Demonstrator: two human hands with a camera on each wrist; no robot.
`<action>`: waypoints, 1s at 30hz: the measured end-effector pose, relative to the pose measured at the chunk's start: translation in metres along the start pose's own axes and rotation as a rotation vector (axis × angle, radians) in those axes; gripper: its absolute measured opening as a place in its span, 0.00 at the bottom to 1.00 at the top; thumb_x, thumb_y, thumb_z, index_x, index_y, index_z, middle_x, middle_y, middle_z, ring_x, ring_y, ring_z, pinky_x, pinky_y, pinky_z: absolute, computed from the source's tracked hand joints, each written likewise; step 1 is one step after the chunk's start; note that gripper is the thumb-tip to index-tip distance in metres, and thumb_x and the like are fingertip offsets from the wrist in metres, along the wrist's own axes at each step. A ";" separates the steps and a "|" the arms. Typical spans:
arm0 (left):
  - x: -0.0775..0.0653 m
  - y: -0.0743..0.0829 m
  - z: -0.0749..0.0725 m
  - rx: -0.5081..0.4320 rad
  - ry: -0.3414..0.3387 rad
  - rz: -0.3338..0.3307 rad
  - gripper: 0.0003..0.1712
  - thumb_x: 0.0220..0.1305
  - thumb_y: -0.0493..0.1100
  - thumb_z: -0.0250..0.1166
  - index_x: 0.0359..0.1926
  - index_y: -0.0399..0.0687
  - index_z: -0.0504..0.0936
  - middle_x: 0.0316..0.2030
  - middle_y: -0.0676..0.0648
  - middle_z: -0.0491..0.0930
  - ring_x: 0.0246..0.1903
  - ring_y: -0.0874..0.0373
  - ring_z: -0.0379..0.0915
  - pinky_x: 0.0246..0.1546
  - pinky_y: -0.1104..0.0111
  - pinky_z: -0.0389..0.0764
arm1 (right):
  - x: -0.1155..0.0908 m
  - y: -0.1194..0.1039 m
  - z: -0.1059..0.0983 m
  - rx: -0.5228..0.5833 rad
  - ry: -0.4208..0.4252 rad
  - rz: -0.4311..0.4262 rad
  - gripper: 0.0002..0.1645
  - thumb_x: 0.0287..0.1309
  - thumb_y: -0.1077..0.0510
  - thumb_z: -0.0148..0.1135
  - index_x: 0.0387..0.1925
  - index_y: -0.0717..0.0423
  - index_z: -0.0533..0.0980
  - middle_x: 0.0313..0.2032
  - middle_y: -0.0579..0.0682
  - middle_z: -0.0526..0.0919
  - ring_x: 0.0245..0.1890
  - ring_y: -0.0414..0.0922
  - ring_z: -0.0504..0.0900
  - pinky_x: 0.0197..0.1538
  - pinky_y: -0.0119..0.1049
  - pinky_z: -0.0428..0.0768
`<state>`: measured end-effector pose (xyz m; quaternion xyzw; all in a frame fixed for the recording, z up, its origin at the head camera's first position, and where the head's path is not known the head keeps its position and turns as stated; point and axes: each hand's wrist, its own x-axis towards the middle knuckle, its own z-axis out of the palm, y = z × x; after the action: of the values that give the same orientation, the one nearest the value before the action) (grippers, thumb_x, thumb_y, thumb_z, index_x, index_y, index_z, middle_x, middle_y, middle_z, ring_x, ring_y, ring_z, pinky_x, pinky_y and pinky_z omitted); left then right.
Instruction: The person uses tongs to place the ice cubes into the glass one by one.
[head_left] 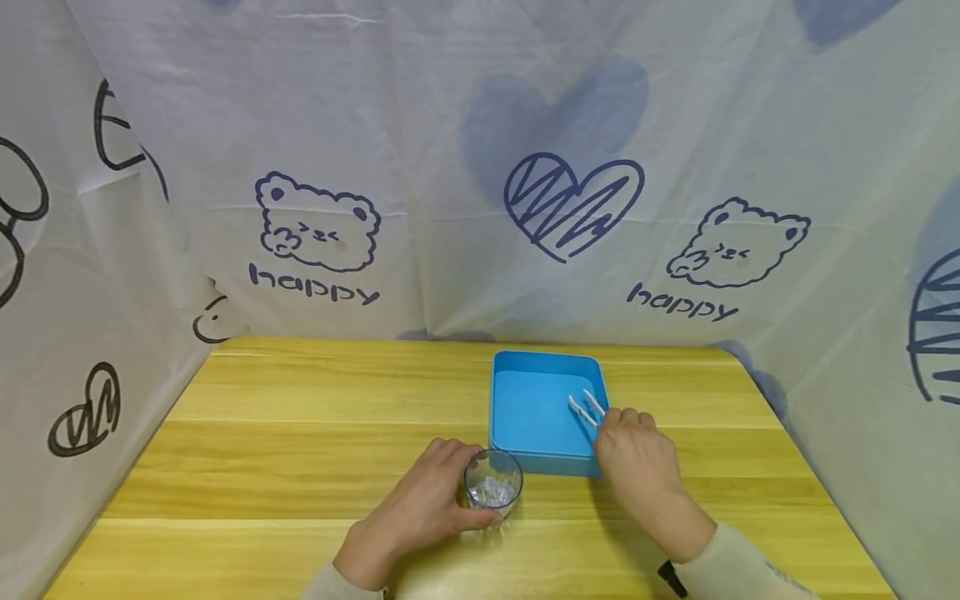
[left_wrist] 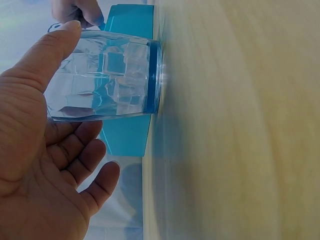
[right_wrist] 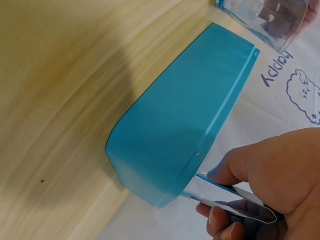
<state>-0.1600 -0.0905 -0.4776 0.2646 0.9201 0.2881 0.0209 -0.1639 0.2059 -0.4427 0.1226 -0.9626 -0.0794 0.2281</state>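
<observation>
My left hand (head_left: 423, 504) holds a clear drinking glass (left_wrist: 153, 75) from its left side, thumb in front and fingers at the back. The glass stands upright on the table, and several clear cubes (head_left: 492, 492) like ice lie in its bottom. My right hand (head_left: 641, 462) grips small tongs (right_wrist: 240, 216) near their bent end. The tongs' two tips are apart and reach over the right side of a blue rectangular box (head_left: 547, 463). Nothing shows between the tips. In the right wrist view the box's wall hides the tip ends.
The box stands just behind the glass and to its right on a wood-grain table (head_left: 300, 442). A white cloth (head_left: 450, 275) printed with hearts and bears hangs along the table's back and sides.
</observation>
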 end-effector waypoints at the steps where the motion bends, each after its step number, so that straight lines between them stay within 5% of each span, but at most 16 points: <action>1: 0.000 0.000 0.000 0.000 0.000 0.000 0.51 0.53 0.67 0.80 0.70 0.44 0.75 0.61 0.47 0.79 0.61 0.52 0.71 0.66 0.52 0.78 | -0.001 0.000 0.000 0.008 -0.006 -0.001 0.15 0.62 0.64 0.70 0.26 0.66 0.72 0.19 0.54 0.69 0.21 0.47 0.67 0.15 0.36 0.71; 5: 0.000 0.001 0.000 0.000 0.000 0.001 0.51 0.53 0.67 0.80 0.70 0.44 0.75 0.61 0.47 0.79 0.61 0.52 0.71 0.66 0.52 0.78 | -0.003 0.001 -0.002 0.022 -0.004 -0.007 0.20 0.59 0.58 0.75 0.26 0.65 0.72 0.20 0.52 0.68 0.21 0.46 0.67 0.16 0.35 0.70; 13: -0.001 0.001 0.000 0.005 0.002 0.001 0.51 0.53 0.67 0.80 0.70 0.44 0.76 0.60 0.47 0.80 0.59 0.53 0.71 0.65 0.53 0.79 | -0.003 0.002 0.000 -0.023 0.100 -0.010 0.12 0.58 0.71 0.64 0.24 0.66 0.70 0.19 0.54 0.66 0.20 0.47 0.65 0.13 0.36 0.65; 30: -0.001 0.000 0.000 -0.011 -0.002 0.001 0.51 0.53 0.66 0.80 0.70 0.43 0.75 0.61 0.47 0.79 0.61 0.52 0.71 0.67 0.52 0.78 | 0.002 -0.009 -0.009 -0.028 -0.033 -0.006 0.10 0.59 0.70 0.64 0.25 0.66 0.71 0.19 0.54 0.69 0.19 0.46 0.68 0.17 0.38 0.75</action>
<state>-0.1596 -0.0909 -0.4774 0.2654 0.9182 0.2930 0.0230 -0.1592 0.1963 -0.4355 0.1210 -0.9646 -0.0958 0.2138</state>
